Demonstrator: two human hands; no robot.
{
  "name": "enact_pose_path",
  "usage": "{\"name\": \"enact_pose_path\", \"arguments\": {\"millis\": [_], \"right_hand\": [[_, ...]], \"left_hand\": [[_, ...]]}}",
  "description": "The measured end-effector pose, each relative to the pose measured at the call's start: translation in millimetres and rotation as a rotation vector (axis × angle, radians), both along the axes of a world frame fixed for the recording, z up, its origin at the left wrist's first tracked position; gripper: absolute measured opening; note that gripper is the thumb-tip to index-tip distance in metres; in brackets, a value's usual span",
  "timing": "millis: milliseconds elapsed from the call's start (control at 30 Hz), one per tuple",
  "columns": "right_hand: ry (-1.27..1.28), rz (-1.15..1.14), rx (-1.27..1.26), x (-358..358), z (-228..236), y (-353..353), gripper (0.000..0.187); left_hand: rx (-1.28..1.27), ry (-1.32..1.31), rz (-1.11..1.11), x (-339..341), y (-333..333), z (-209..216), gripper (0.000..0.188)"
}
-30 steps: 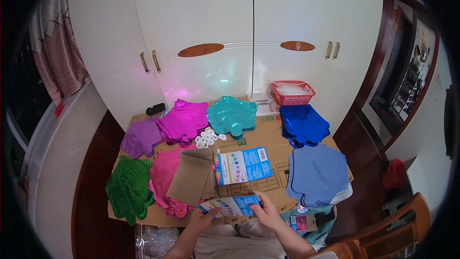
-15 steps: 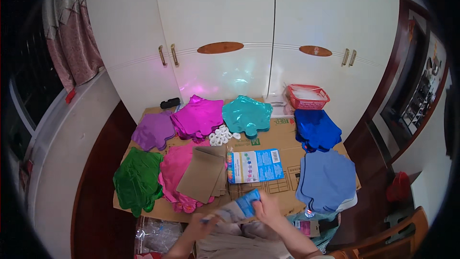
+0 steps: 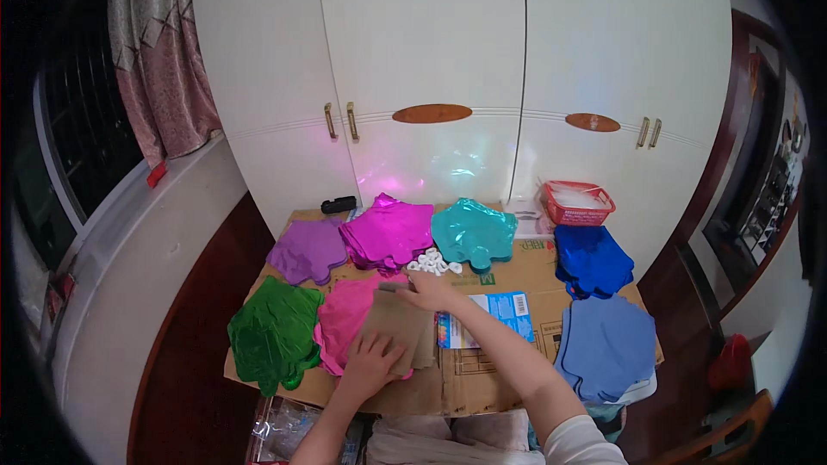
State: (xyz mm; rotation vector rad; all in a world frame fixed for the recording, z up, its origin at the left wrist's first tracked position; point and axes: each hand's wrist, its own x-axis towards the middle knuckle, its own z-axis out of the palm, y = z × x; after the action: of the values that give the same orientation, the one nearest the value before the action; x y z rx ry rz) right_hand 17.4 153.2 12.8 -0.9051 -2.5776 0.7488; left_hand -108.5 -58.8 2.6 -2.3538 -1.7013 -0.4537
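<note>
White cupboard doors (image 3: 431,43) rise behind a work surface covered in brown cardboard (image 3: 482,383). Left of its middle, near the person, a stack of grey-brown sheets (image 3: 416,331) lies flat, overlapping the right part of a pink foil pile (image 3: 343,314). The sheets' long axis runs away from the person toward the cupboard, the far end slanting slightly right. The left hand (image 3: 372,363) rests on them, unclenched, its fingers spread and pointing away. The right hand (image 3: 428,291) is at their far edge, fingers toward the left; I cannot tell whether it grips them. Its forearm crosses above 1 blue-and-white packet (image 3: 508,308). White rings (image 3: 435,262) lie just beyond that hand.
</note>
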Motion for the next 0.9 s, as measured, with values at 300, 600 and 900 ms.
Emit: {"name": "enact_pose_path", "arguments": {"millis": [300, 600, 900], "right_hand": [[-0.303, 0.098, 0.145, -12.2, -13.3, 30.1, 0.042], [0.338, -0.196, -0.061, 95.0, 58.5, -70.5, 0.022], [0.826, -0.363, -0.443, 174.1, -33.4, -164.8, 0.019]], "left_hand": [[-0.101, -0.047, -0.032, 3.7, 7.9, 3.5, 0.072], [0.038, -1.474, 0.12, 6.3, -9.5, -9.4, 0.065], [-0.388, -1.467, -0.004, 63.8, -15.2, -46.9, 0.031]]}}
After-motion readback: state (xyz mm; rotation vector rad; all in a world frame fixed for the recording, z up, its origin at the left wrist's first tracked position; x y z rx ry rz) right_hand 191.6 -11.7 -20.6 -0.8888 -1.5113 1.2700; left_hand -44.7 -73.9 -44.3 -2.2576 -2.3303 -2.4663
